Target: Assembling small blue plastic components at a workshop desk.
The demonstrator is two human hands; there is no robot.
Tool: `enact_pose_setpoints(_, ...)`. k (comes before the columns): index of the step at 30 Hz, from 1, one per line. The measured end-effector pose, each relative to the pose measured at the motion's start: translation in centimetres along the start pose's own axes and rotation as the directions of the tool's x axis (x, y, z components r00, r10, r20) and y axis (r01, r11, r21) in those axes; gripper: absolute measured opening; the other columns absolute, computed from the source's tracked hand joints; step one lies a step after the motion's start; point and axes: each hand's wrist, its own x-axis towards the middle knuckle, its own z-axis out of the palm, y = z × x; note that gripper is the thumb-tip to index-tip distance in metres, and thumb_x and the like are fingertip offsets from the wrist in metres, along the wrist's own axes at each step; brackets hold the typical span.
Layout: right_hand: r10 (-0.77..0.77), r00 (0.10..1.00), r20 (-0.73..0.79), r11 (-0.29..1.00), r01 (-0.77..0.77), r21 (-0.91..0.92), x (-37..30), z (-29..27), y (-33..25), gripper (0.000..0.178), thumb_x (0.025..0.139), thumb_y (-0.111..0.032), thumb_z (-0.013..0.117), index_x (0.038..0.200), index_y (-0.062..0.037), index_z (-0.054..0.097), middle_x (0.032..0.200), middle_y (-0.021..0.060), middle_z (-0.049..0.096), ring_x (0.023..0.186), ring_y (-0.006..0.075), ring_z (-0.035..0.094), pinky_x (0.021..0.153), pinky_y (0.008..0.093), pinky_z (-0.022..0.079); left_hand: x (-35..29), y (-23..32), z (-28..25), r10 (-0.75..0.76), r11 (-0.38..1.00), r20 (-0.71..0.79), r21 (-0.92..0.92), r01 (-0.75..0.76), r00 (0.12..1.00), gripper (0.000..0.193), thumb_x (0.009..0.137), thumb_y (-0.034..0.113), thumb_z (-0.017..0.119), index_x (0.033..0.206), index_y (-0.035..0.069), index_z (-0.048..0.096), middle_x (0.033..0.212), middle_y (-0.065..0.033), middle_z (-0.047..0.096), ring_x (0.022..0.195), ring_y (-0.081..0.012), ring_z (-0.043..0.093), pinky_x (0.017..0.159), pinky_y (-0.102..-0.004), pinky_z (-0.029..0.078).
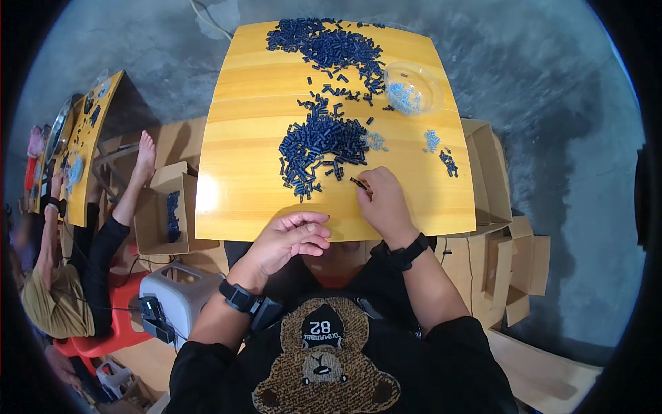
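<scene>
My right hand (386, 201) is over the near right part of the yellow table, thumb and fingers closed on a small black cylindrical part (358, 183). At the table's front edge my left hand (291, 240) is turned partly palm up, its fingers loosely curled and a little apart. A tiny dark spot shows by its index fingertip, too small to name. Ahead of both hands spreads a heap of small black cylindrical parts (321, 141). A few small clear parts (376, 141) lie at that heap's right side.
A larger black heap (338, 50) covers the table's far side. A clear bowl (436, 90) holds pale small parts. Right of centre lie a clear cluster (432, 141) and a black cluster (448, 164). Cardboard boxes (488, 172) flank the table. Another person (58, 297) sits at left.
</scene>
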Motion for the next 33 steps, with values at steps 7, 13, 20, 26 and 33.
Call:
enact_pose_setpoints(7,-0.048,0.999,0.001,0.995,0.048,-0.086,-0.2,0.2,0.3,0.009,0.07,-0.001,0.057,0.079,0.0001,0.054,0.078,0.0153,0.05,0.079,0.0334,0.051,0.069,0.0405,0.044,-0.2,-0.4,-0.3,0.003,1.0,0.007,-0.022,-0.003,1.0,0.029,0.091,0.014,0.051,0.117,0.0,0.051,0.098,-0.0131,0.061,0.086,-0.0206,0.063,0.074,-0.0291,0.053)
enact_pose_setpoints(13,-0.059,0.998,-0.017,0.991,0.057,-0.118,0.1,0.1,0.7,0.009,0.07,0.0,0.056,0.077,-0.001,0.051,0.077,0.0152,0.05,0.077,0.0332,0.05,0.068,0.0406,0.044,0.2,-0.3,0.0,0.008,1.0,-0.02,-0.012,-0.008,1.0,0.027,0.091,0.012,0.049,0.115,0.0,0.052,0.094,-0.0116,0.062,0.084,-0.0198,0.063,0.073,-0.0309,0.053)
enact_pose_setpoints(20,0.006,0.999,-0.046,1.0,-0.006,0.01,0.2,-0.4,-0.1,0.014,0.071,-0.001,0.057,0.085,-0.0004,0.056,0.077,0.0141,0.053,0.073,0.0303,0.054,0.065,0.0368,0.045,-0.1,-0.2,0.1,0.034,0.999,-0.031,-0.022,-0.034,0.999,0.026,0.091,0.011,0.049,0.115,0.0,0.052,0.096,-0.0125,0.062,0.082,-0.0189,0.063,0.071,-0.0296,0.054)
enact_pose_setpoints(26,0.079,0.995,0.06,0.946,-0.094,0.31,-1.8,-1.0,-2.6,0.013,0.072,-0.004,0.062,0.084,-0.0026,0.061,0.072,0.0095,0.054,0.061,0.0184,0.054,0.056,0.0272,0.045,0.1,0.0,2.0,0.043,0.999,-0.169,0.003,-0.043,0.985,0.026,0.09,0.009,0.051,0.114,-0.001,0.052,0.095,-0.0117,0.062,0.08,-0.0167,0.063,0.069,-0.0256,0.054)
enact_pose_setpoints(33,0.047,0.983,0.179,0.92,-0.113,0.376,-3.8,0.3,-4.7,0.013,0.073,-0.009,0.064,0.082,-0.001,0.06,0.071,0.0102,0.054,0.06,0.0205,0.054,0.055,0.0293,0.044,1.0,-0.5,2.9,0.054,0.998,-0.239,0.049,-0.044,0.969,0.019,0.086,0.014,0.059,0.101,0.001,0.057,0.093,-0.0089,0.062,0.078,-0.0126,0.061,0.068,-0.0251,0.053)
